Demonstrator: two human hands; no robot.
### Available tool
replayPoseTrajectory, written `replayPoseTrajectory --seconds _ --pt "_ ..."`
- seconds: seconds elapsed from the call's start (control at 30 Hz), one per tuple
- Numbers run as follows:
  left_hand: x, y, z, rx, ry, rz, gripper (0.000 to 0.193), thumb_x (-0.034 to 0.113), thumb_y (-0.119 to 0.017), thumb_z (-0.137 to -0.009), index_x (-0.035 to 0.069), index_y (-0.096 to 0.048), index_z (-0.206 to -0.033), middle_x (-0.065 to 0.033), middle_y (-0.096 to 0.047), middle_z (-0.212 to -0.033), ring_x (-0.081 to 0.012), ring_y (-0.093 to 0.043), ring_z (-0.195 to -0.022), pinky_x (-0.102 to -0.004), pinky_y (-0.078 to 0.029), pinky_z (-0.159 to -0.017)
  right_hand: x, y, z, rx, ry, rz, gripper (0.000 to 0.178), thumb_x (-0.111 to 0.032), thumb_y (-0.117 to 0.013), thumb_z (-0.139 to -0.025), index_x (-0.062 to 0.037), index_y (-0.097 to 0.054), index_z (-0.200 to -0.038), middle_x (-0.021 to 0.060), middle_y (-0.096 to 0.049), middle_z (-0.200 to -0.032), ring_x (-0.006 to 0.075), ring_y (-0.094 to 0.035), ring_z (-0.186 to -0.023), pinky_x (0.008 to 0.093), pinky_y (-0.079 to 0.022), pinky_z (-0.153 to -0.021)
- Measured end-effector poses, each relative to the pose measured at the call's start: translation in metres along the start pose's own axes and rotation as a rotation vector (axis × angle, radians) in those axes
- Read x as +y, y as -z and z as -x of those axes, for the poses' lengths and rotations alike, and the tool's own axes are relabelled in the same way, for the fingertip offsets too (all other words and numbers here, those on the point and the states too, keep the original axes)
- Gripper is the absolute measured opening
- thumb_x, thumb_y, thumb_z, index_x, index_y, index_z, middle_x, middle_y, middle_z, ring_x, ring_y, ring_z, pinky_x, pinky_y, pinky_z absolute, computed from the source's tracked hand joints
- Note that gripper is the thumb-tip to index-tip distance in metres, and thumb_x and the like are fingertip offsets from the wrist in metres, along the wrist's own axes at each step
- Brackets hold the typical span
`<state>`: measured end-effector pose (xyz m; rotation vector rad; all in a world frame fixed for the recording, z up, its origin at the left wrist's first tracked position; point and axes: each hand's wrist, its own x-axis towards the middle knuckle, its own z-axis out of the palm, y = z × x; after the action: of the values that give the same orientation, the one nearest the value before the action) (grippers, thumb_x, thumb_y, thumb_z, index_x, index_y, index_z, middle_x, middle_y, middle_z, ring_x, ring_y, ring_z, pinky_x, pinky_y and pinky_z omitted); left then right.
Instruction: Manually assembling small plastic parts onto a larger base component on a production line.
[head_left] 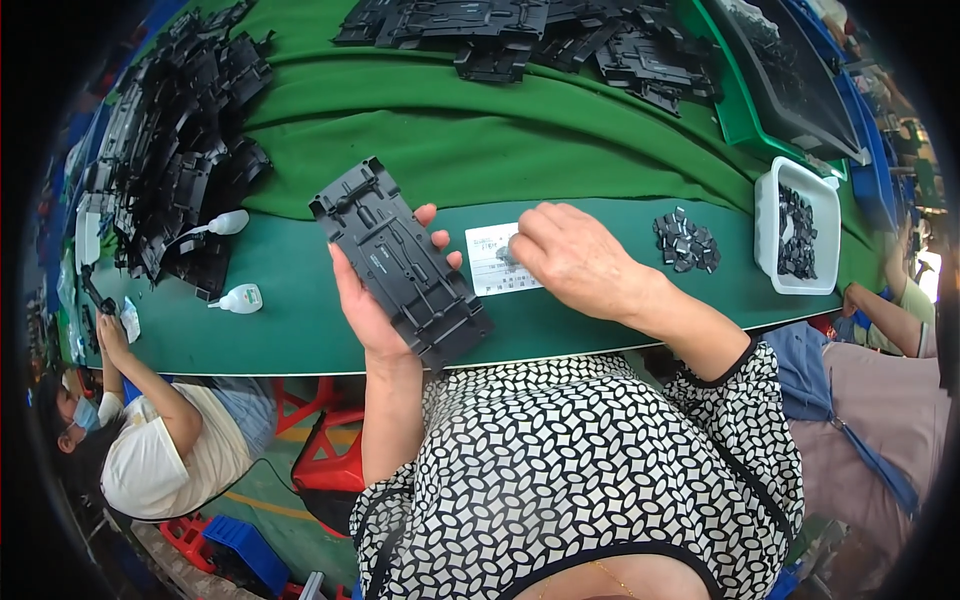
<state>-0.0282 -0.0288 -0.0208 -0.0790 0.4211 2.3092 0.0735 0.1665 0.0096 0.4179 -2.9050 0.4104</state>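
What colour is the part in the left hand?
Black; the part shows best in the head view, held in the left hand.

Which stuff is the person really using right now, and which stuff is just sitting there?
In use:
- black plastic panel, held in the left hand
- white paper slip, with the right hand resting on it
- small black clips close by

Just lying about:
- white tray of clips
- two white squeeze bottles
- piles of black panels

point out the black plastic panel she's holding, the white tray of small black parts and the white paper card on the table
black plastic panel [405, 265], head view, middle of its ribbed face
white tray [768, 205], head view, left rim
white paper card [488, 262], head view, bare left part beside the right hand
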Motion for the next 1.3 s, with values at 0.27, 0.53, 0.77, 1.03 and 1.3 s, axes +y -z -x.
replayPoseTrajectory --seconds 0.27,0.53,0.77,1.03,1.3 --pt "0.000 0.000 0.001 -0.030 0.015 0.039 0.073 0.061 -0.022 -0.095 0.004 -0.033 -0.138 -0.0238 -0.046 -0.130 -0.0331 -0.059 -0.098 -0.0479 -0.054 -0.080 0.004 0.002 0.000 -0.032 0.055 0.002 0.012 -0.007 -0.057 -0.073 -0.0011 -0.053 -0.082 0.0101 -0.049 -0.083 0.0251 -0.053 -0.080 0.0361 -0.046 -0.072" --pt "0.001 -0.001 0.000 0.002 0.003 0.005 0.069 0.059 -0.024 -0.095 0.004 -0.035 -0.137 -0.0222 -0.047 -0.129 -0.0321 -0.058 -0.098 -0.0473 -0.054 -0.080 0.003 0.000 -0.003 -0.018 0.090 -0.007 0.008 -0.009 -0.057 -0.073 -0.0019 -0.054 -0.076 0.0082 -0.051 -0.082 0.0224 -0.053 -0.080 0.0344 -0.045 -0.072" --pt "0.000 0.002 0.000 -0.056 0.027 0.042 0.073 0.061 -0.022 -0.095 0.003 -0.033 -0.138 -0.0232 -0.046 -0.131 -0.0336 -0.058 -0.101 -0.0486 -0.053 -0.081 0.012 0.005 0.002 -0.019 0.099 0.016 0.008 -0.010 -0.057 -0.073 -0.0038 -0.055 -0.076 0.0073 -0.051 -0.081 0.0214 -0.053 -0.081 0.0327 -0.044 -0.071" --pt "-0.001 0.003 -0.001 -0.016 0.011 0.008 0.071 0.060 -0.023 -0.095 0.005 -0.034 -0.137 -0.0228 -0.047 -0.129 -0.0320 -0.058 -0.101 -0.0482 -0.052 -0.082 0.009 0.004 0.009 -0.064 0.142 0.064 0.007 -0.011 -0.057 -0.073 -0.0053 -0.056 -0.077 0.0058 -0.051 -0.082 0.0205 -0.053 -0.080 0.0325 -0.043 -0.071" --pt "0.000 0.004 -0.002 0.002 0.008 -0.031 0.070 0.060 -0.024 -0.095 0.006 -0.035 -0.138 -0.0221 -0.048 -0.128 -0.0315 -0.058 -0.100 -0.0474 -0.052 -0.082 0.009 -0.004 0.007 0.013 0.081 0.020 0.008 -0.011 -0.057 -0.074 -0.0059 -0.057 -0.080 0.0055 -0.051 -0.081 0.0202 -0.053 -0.081 0.0322 -0.043 -0.072"
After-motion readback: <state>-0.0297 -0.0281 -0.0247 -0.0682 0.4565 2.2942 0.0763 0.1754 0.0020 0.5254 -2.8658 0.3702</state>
